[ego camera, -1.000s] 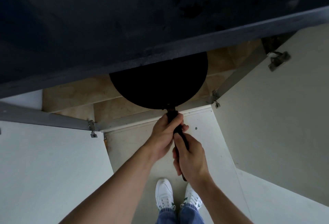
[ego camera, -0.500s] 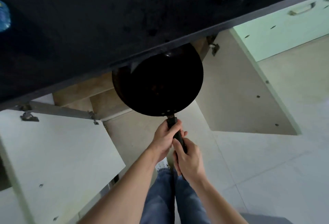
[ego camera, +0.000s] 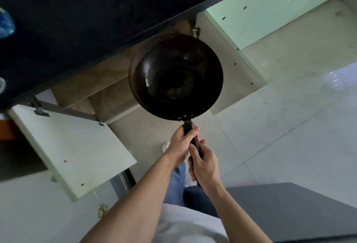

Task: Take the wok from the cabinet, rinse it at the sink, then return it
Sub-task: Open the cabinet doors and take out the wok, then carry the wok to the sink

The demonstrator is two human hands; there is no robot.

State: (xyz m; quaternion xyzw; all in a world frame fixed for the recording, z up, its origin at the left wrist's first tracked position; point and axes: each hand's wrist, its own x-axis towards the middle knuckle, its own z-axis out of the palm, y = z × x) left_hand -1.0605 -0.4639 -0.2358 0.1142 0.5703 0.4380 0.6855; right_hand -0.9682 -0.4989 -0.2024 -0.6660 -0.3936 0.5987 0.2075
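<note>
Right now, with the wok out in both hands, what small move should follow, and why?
Probably lift the wok up over the dark countertop edge. Left hand and right hand grip its handle, it hangs clear of the open cabinet, and rinsing comes next.

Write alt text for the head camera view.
Both hands, left hand ahead of right hand, grip the handle of a black wok held before an open cabinet under a dark countertop.
</note>
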